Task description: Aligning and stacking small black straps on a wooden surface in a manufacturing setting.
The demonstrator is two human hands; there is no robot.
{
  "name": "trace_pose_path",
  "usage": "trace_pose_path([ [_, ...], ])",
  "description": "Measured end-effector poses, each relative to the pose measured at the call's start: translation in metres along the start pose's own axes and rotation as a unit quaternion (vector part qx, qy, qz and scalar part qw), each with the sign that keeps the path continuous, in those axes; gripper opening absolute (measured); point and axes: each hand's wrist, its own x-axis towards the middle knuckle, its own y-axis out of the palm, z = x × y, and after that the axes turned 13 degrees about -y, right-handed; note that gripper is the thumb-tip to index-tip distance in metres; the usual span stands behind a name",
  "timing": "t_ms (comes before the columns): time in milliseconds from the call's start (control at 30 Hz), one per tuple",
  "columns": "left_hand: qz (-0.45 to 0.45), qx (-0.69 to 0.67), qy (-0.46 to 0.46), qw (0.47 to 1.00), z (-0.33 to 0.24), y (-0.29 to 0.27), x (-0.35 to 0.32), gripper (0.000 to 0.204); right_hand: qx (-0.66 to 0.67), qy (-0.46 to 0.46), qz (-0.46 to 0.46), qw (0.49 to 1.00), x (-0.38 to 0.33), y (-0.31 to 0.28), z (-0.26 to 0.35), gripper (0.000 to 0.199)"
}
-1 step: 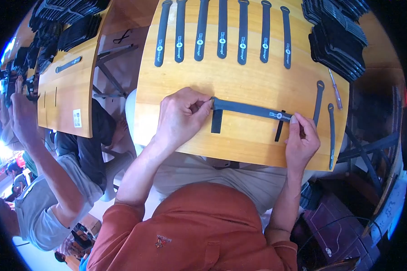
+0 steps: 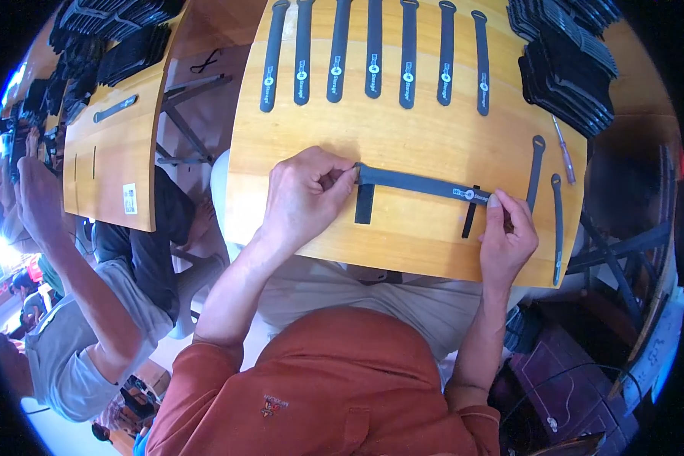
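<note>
A dark grey hook-and-loop strap (image 2: pixel 418 183) with pale print stretches across the near part of the wooden table. My left hand (image 2: pixel 309 194) pinches its left end between thumb and fingers. At the printed right end, my right hand (image 2: pixel 509 235) grips it the same way. Below the strap's left end a wide black mark or slot (image 2: pixel 365 205) shows on the tabletop, and a narrower black one (image 2: pixel 470 220) shows by the right end. The strap partly covers both.
Several similar straps (image 2: pixel 374 53) lie in a row at the far side. Two more, one strap (image 2: pixel 536 171) and another strap (image 2: pixel 558 228), lie at right by a screwdriver (image 2: pixel 566 156). Black stacks (image 2: pixel 566 80) stand far right. A co-worker's arm (image 2: pixel 76 266) is at left by another table (image 2: pixel 114 182).
</note>
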Motion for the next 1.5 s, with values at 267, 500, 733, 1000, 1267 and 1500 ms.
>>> trace_pose_path([
  [267, 0.008, 0.002, 0.005, 1.000, 0.000, 0.000, -0.001, 0.008, -0.004, -0.022, 0.001, 1.000, 0.000, 0.001, -0.002, 0.011],
  [500, 0.021, -0.034, -0.026, 0.999, -0.006, 0.001, -0.001, 0.009, -0.027, -0.067, -0.009, 0.997, -0.001, 0.002, -0.008, 0.011],
  [733, 0.024, 0.047, 0.057, 0.997, -0.007, -0.005, -0.004, 0.011, -0.037, -0.073, -0.015, 0.997, 0.001, 0.006, -0.003, 0.012],
  [1000, 0.024, 0.101, 0.107, 0.989, -0.010, -0.004, -0.004, 0.011, -0.026, -0.078, -0.019, 0.996, 0.001, 0.005, -0.005, 0.010],
  [1267, 0.010, 0.157, 0.097, 0.983, -0.014, -0.001, -0.009, 0.015, -0.030, -0.085, -0.023, 0.996, -0.001, 0.004, -0.008, 0.010],
  [1500, -0.005, 0.171, 0.066, 0.983, -0.012, 0.004, -0.009, 0.023, -0.034, -0.074, -0.022, 0.996, -0.001, 0.003, -0.007, 0.011],
])
